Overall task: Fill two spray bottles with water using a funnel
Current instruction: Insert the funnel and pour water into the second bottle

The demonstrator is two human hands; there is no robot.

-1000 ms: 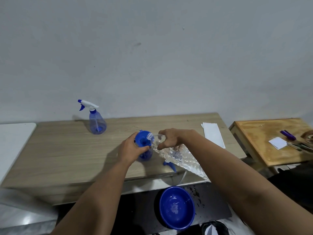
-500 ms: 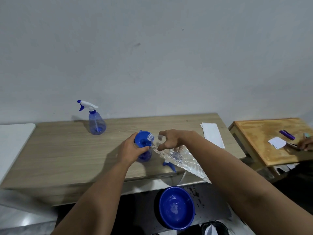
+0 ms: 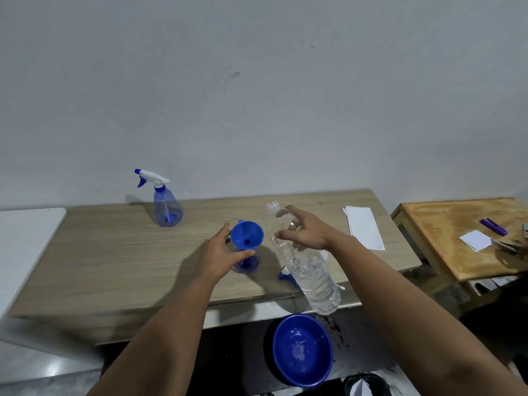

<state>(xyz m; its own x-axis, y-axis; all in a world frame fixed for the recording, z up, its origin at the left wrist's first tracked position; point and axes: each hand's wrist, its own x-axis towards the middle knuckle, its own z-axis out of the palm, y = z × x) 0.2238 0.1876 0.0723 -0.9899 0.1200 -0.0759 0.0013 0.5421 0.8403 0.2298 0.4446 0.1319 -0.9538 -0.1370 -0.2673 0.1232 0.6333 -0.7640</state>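
Fingers and thumb of the right hand [image 3: 307, 234] were wrapped round the upper body of the clear water bottle [image 3: 303, 261], which was held off the table [image 3: 100, 252] with its open neck raised clear of the blue funnel [image 3: 247, 235]. The left hand [image 3: 218, 257] was cupped round the funnel's near side, thumb curled against the uncapped spray bottle [image 3: 246, 262] beneath it, near the middle of the front edge. The second spray bottle [image 3: 166, 208], capped, stood by the back edge toward the left corner. A loose blue sprayer head [image 3: 287, 277] lay at the front edge, behind the water bottle.

Judgement: the pour appeared paused or finished. The funnel would best be steadied until drained, then lifted straight up, with the water bottle set down upright well apart. Both forearms were extended forward, wrists level. A blue bowl [image 3: 303, 350] sat below the front edge.
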